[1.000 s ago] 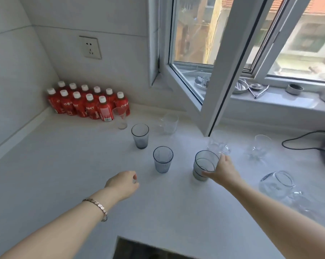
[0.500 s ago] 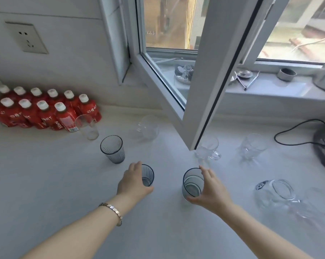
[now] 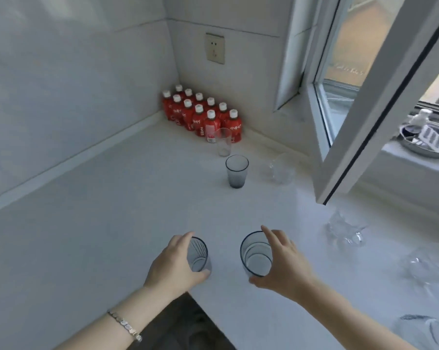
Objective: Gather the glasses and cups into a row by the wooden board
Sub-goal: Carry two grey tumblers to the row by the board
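My left hand [image 3: 174, 266] grips a small ribbed grey glass [image 3: 199, 256], and my right hand [image 3: 281, 263] grips a wider grey glass [image 3: 256, 256]; both are near the counter's front edge. A third grey glass [image 3: 236, 171] stands farther back. Behind it is a tall clear glass [image 3: 223, 142]. A clear mug [image 3: 279, 169] sits to its right. More clear glassware [image 3: 344, 229] lies at the right, partly blurred. No wooden board is in view.
Red bottles [image 3: 203, 114] with white caps fill the back corner of the white counter [image 3: 112, 210]. An open window sash [image 3: 365, 122] juts over the counter at the right. A metal dish [image 3: 425, 142] rests on the sill. A dark gap [image 3: 178, 324] lies below the counter edge.
Both hands have closed on their grey glasses and drawn them toward the front edge of the counter. The camera has swung left, showing the corner again.
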